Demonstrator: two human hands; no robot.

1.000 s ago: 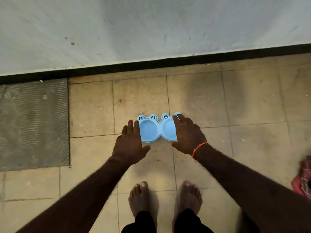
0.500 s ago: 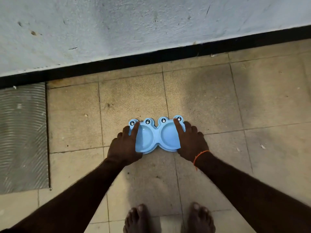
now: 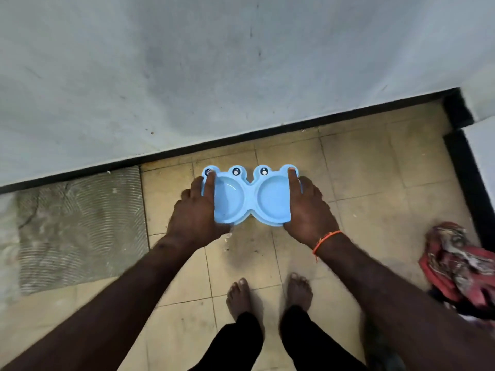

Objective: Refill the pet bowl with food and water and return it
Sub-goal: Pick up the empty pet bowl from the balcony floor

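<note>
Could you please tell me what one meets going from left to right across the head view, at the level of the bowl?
Grey mat → left hand → blue pet bowl → right hand → red cloth.

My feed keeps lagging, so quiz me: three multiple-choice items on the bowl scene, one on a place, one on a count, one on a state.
1. Where is the red patterned cloth?
A. On the floor to the person's right
B. Inside the bowl
C. Draped over the left arm

2. How many round wells does the blue pet bowl have?
A. One
B. Two
C. Four

3. How is the bowl held?
A. By the left hand alone
B. By neither hand
C. By left hand and right hand, one at each end

Answers: 1 A, it lies by the right edge on the tiles; 2 B, two wells sit side by side; 3 C, a hand grips each end, a thumb lying on top.
</note>
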